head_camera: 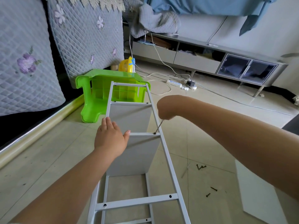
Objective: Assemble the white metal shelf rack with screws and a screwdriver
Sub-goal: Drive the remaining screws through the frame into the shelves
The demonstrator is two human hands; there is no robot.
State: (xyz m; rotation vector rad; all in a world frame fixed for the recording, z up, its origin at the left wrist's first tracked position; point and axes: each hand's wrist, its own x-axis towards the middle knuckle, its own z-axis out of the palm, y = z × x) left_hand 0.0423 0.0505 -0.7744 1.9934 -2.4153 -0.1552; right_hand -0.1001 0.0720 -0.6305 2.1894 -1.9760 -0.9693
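The white metal shelf rack (166,147) lies on its side on the tiled floor, its ladder-like side frame facing up with white shelf boards (129,117) hanging below the rungs. My left hand (111,136) rests flat on the left rail and a rung. My right hand (165,109), bent down at the wrist, grips the screwdriver (159,126), whose handle is hidden. Its shaft tip sits in a screw (154,133) at the right end of the middle rung. Several loose dark screws (200,167) lie on the floor to the right.
An overturned green plastic stool (90,94) lies under the rack's far end. A quilted mattress (32,62) leans at left. A loose white board (262,191) lies at lower right. A power strip (175,84) with cables and a low cabinet (210,62) are farther back.
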